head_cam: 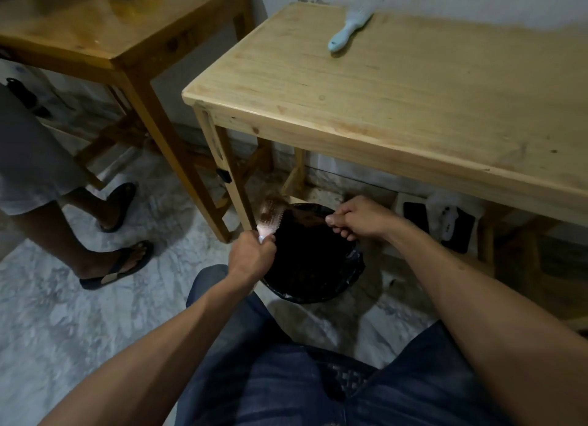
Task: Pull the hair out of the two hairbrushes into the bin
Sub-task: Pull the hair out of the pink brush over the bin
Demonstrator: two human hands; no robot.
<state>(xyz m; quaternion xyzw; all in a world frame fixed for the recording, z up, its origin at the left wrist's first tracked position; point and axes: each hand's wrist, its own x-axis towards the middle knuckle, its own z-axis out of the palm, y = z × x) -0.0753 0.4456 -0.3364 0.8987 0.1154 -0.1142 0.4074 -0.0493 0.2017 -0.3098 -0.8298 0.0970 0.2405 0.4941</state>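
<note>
brush in hand: my left hand (251,255) grips the pale pink plastic hairbrush (269,217) by the handle, long axis pointing far, left of the black-lined bin (313,285)
right hand (356,217): pinched shut over the bin, can't tell if there's hair in it
other brush: light blue plastic hairbrush (348,29), far on the pale wooden table (413,107)
next: reach left to the bristles, I guess

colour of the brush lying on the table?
Pale blue brush, lying on the light wooden table; head view.
</note>
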